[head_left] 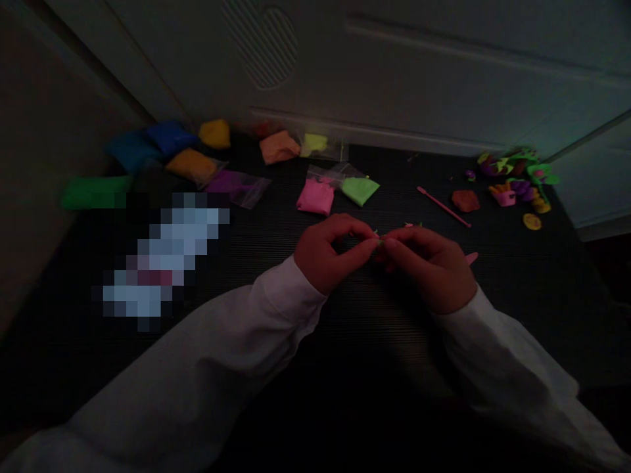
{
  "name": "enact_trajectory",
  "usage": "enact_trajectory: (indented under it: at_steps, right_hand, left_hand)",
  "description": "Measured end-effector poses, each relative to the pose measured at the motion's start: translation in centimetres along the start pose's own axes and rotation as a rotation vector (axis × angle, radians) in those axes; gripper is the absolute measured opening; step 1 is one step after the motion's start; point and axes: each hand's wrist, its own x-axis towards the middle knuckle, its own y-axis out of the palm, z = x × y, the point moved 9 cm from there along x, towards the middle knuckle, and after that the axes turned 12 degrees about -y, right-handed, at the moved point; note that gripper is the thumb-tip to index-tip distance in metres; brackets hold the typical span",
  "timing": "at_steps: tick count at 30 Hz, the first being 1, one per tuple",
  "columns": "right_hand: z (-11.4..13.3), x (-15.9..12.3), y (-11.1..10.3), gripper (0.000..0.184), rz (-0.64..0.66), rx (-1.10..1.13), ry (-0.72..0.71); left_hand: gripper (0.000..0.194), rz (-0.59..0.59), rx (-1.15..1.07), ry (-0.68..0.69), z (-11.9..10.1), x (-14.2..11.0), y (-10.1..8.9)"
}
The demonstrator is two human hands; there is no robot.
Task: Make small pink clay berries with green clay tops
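Observation:
Over the middle of the dark table, my left hand (331, 253) and my right hand (434, 266) meet fingertip to fingertip. Both pinch a tiny piece of green clay (379, 242), mostly covered by the fingers. Just beyond my left hand lie a bag of pink clay (315, 196) and a bag of light green clay (361, 189). Past my right hand are a thin pink modelling stick (444, 207) and a reddish-brown lump of clay (465, 200). A flat pink piece (472, 258) pokes out beside my right hand, partly hidden by it.
Several clay bags line the back left, among them a blue one (170, 136), a green one (96, 192) and a purple one (236, 188). A bright pixelated object (185, 233) lies left. Small colourful clay models (522, 187) stand at right. A panelled white surface (419, 85) borders the back.

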Motion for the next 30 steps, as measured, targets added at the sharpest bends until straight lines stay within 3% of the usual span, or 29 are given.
enact_trajectory:
  at_steps: [17,22,25,30]
  right_hand:
    - [-0.7,0.0,0.5,0.017,0.057,0.057,0.05]
    - [1.5,0.1,-1.2,0.02,-0.027,-0.372,-0.219]
    - [2.9,0.0,-0.4,0.022,0.018,-0.74,-0.44]
    - [2.1,-0.1,1.6,0.031,0.14,-1.097,-0.489]
  left_hand:
    - [0.015,0.034,-0.043,-0.03,0.4,0.0,0.3]
    - [0.019,0.038,-0.216,-0.207,2.0,0.7,-0.1]
    - [0.016,0.003,-0.275,-0.24,2.5,1.2,-0.7]
    - [0.013,0.009,-0.285,-0.277,3.2,1.6,-0.8]
